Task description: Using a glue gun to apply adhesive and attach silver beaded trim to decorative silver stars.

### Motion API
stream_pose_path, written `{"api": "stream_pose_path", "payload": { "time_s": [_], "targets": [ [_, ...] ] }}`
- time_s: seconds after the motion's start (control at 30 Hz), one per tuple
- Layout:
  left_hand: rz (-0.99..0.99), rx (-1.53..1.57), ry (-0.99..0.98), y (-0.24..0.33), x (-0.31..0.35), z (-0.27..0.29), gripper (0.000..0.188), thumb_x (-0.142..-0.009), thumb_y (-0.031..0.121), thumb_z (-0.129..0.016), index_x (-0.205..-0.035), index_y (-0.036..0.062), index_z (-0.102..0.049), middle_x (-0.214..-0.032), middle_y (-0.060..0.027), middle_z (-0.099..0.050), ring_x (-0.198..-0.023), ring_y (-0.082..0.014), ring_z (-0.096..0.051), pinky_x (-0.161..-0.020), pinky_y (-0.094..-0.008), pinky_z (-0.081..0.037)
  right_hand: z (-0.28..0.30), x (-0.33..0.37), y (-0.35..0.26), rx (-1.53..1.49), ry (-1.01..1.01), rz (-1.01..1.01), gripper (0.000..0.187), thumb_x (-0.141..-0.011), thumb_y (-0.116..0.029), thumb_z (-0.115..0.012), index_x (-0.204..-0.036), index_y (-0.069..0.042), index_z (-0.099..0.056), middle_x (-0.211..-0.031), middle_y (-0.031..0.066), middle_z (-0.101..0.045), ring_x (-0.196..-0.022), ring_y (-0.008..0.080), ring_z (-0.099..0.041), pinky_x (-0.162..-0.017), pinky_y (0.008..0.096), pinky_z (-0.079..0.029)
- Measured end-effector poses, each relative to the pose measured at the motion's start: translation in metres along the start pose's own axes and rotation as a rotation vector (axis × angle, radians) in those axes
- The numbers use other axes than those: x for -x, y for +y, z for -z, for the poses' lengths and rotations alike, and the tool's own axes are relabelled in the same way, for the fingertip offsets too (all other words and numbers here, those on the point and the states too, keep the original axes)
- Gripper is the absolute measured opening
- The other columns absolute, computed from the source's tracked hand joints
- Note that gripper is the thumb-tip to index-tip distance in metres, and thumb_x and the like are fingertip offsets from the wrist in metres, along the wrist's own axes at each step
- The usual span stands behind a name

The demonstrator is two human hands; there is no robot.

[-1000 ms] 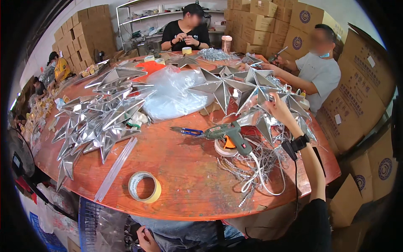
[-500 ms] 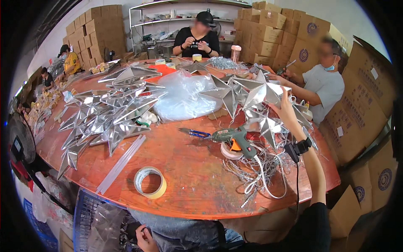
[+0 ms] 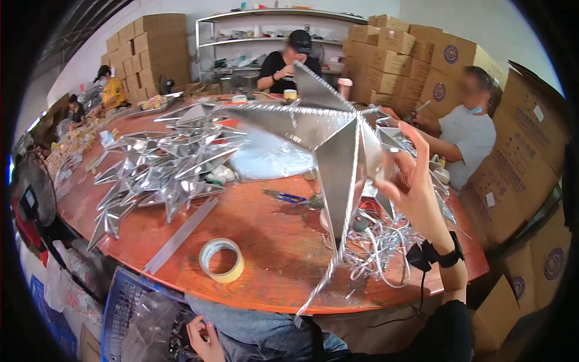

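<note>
A large silver star [image 3: 335, 166] with folded facets and glittering edges is raised above the table. My right hand [image 3: 416, 184] grips it at its right side, thumb and fingers pinched on it; a tinsel strand [image 3: 316, 292] trails from its lowest point. Behind the star, the glue gun [image 3: 360, 223] is mostly covered, beside a tangle of silver tinsel [image 3: 386, 259] and a white cord. Down by my lap, my left hand [image 3: 205, 339] has its fingers curled near dark material beside a blue crate [image 3: 114, 320]; what it holds is hidden.
Many silver stars [image 3: 169, 160] are heaped at left, next to a clear plastic bag [image 3: 268, 160]. Clear glue sticks [image 3: 181, 238], a tape roll [image 3: 236, 274] and blue-handled snips [image 3: 284, 196] lie nearer. Co-workers sit across the table and at right. Cardboard boxes [image 3: 518, 169] and a fan [image 3: 37, 193] flank it.
My right hand has lifted a star off the right-hand pile and brought it nearer, over the glue gun. My left hand has shifted slightly, staying by my lap. The view has tilted a little.
</note>
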State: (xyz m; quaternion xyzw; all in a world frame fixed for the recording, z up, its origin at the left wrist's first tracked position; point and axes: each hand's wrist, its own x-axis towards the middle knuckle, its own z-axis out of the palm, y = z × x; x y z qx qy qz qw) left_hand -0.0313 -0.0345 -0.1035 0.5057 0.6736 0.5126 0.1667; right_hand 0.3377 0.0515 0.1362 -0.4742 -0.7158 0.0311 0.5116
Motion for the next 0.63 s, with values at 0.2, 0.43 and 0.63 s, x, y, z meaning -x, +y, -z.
{"api": "stream_pose_path", "payload": {
  "time_s": [0.2, 0.43, 0.63],
  "targets": [
    [-0.016, 0.101, 0.054, 0.017, 0.004, 0.02, 0.021, -0.079, -0.003, -0.059, -0.099, 0.0012, -0.058, -0.08, -0.0017, -0.041, -0.066, -0.0082, -0.04, -0.056, -0.0203, -0.033, -0.05, 0.013, -0.041, -0.599, -0.47, -0.17, 0.089, -0.08, -0.016, -0.069, -0.142, -0.012, -0.005, -0.123, 0.0108, -0.041, -0.099, 0.0176, -0.05, -0.082, 0.0294, -0.043],
    [0.045, 0.108, 0.093, 0.009, 0.016, 0.039, 0.02, -0.078, 0.0, -0.062, -0.097, 0.0023, -0.06, -0.075, -0.0033, -0.044, -0.062, -0.0099, -0.044, -0.055, -0.0223, -0.038, -0.112, 0.036, -0.05, -1.134, -0.889, -0.49, 0.046, -0.1, -0.032, -0.024, -0.139, -0.008, -0.015, -0.107, 0.0194, -0.056, -0.081, 0.0153, -0.051, -0.077, 0.0285, -0.045],
    [0.015, 0.065, 0.063, -0.006, 0.022, 0.041, 0.018, -0.08, 0.003, -0.062, -0.097, 0.0057, -0.061, -0.077, -0.0036, -0.048, -0.063, -0.0139, -0.045, -0.058, -0.0239, -0.039, -0.144, 0.046, -0.041, -1.187, -1.033, -1.049, 0.048, -0.098, -0.044, -0.018, -0.133, -0.013, -0.031, -0.108, 0.0072, -0.057, -0.079, 0.0134, -0.054, -0.075, 0.0239, -0.046]
  ]
}}
